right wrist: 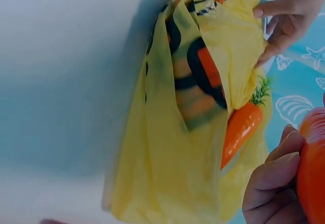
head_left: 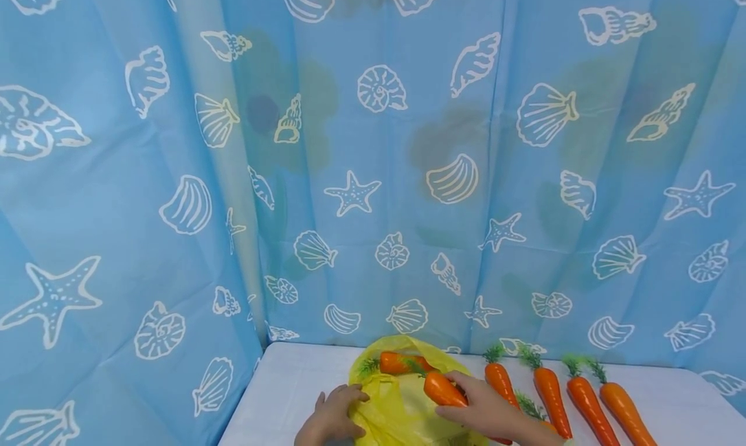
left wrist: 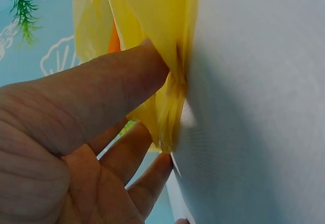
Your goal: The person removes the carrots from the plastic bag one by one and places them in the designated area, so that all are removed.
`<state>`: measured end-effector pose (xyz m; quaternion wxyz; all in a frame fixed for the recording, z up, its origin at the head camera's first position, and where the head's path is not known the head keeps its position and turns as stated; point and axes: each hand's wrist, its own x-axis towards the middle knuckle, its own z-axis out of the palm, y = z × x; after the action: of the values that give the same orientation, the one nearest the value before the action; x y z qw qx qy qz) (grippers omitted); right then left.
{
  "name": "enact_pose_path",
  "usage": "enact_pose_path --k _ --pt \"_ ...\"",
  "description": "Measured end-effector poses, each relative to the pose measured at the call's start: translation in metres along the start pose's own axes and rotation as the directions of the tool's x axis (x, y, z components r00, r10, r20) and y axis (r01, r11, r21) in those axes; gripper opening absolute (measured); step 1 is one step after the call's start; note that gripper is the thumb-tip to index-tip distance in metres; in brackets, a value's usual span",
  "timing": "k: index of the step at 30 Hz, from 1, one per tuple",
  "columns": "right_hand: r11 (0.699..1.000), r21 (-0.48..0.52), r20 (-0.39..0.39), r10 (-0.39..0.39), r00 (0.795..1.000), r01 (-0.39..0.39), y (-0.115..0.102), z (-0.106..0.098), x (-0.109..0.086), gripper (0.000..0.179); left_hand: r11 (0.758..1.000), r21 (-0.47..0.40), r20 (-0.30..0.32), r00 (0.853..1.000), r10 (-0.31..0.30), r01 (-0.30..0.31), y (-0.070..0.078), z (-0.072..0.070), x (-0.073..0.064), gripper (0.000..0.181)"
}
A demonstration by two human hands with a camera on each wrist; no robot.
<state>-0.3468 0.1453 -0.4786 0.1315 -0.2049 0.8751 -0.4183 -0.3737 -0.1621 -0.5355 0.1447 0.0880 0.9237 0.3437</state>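
A yellow plastic bag (head_left: 387, 394) lies on the white table with its mouth spread. My left hand (head_left: 335, 415) holds the bag's left edge; in the left wrist view the thumb (left wrist: 117, 79) and fingers are on either side of the gathered plastic (left wrist: 170, 102). An orange carrot (head_left: 444, 389) with a green top is gripped by my right hand (head_left: 480, 404) over the bag's opening. Another carrot (head_left: 399, 363) lies inside the bag, and the right wrist view shows a carrot (right wrist: 241, 130) at the bag's mouth too. Dark and orange print (right wrist: 203, 76) marks the bag's side.
Several carrots with green tops, such as this one (head_left: 591, 407), lie in a row to the right on the white table (head_left: 291, 375). One more carrot top (head_left: 530, 407) shows beside my right forearm. Blue shell-patterned curtains (head_left: 373, 142) stand behind and left.
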Motion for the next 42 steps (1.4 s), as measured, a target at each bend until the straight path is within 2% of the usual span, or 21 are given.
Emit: enact_pose_path --k 6,11,15,19,30,36,42 --pt "0.999 0.03 0.009 0.024 1.0 -0.024 0.0 -0.011 -0.012 0.061 1.0 0.009 0.011 1.0 0.019 -0.019 -0.001 -0.001 0.0 0.042" --pt "0.999 0.006 -0.01 0.04 0.999 -0.04 0.0 -0.021 -0.023 0.059 1.0 0.013 0.022 1.0 0.022 -0.023 -0.001 -0.001 0.001 0.042" --pt "0.992 -0.069 -0.067 0.102 0.993 -0.107 0.002 -0.03 -0.03 0.068 1.0 0.012 0.02 0.999 0.025 -0.025 0.0 -0.003 0.002 0.043" --pt "0.982 -0.084 -0.105 0.16 0.982 -0.169 0.006 -0.037 -0.038 0.076 0.999 0.021 0.016 1.0 0.027 -0.027 0.001 -0.004 0.002 0.043" --pt "0.955 -0.07 -0.223 0.266 0.938 -0.288 0.021 -0.045 -0.054 0.08 1.0 0.019 0.012 1.0 0.021 -0.021 -0.001 -0.001 0.002 0.043" --pt "0.915 -0.095 -0.275 0.355 0.893 -0.393 0.029 -0.053 -0.067 0.086 0.999 0.034 0.015 0.999 0.039 -0.039 -0.001 0.0 0.002 0.044" --pt "0.88 -0.112 -0.276 0.419 0.865 -0.462 0.048 -0.062 -0.08 0.099 0.999 0.033 0.016 0.999 0.034 -0.035 -0.003 0.001 0.003 0.043"
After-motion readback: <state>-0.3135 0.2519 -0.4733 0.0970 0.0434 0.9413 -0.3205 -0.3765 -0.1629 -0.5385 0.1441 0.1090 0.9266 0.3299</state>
